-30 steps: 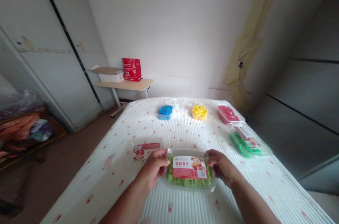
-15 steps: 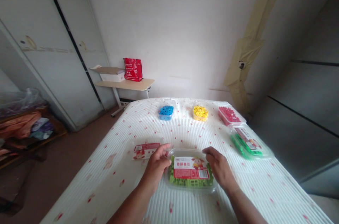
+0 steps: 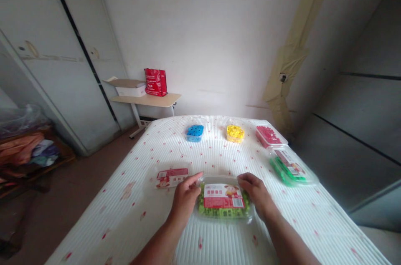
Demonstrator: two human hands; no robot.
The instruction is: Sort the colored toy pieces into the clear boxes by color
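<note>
A clear lidded box of green blocks (image 3: 223, 204) with a red and white label lies on the white spotted table (image 3: 150, 215) in front of me. My left hand (image 3: 184, 198) grips its left end, index finger stretched toward the far corner. My right hand (image 3: 255, 195) curls over its right end. Just left of my left hand lies a flat clear lid with a red label (image 3: 171, 176).
At the far edge stand a blue block box (image 3: 194, 132), a yellow one (image 3: 235, 133) and a red one (image 3: 268, 135). A second green box (image 3: 290, 165) lies at the right. A small side table with a red bag (image 3: 156, 82) stands behind.
The box was held slightly raised a second ago; now it rests on the table and both hands have shifted onto its far corners.
</note>
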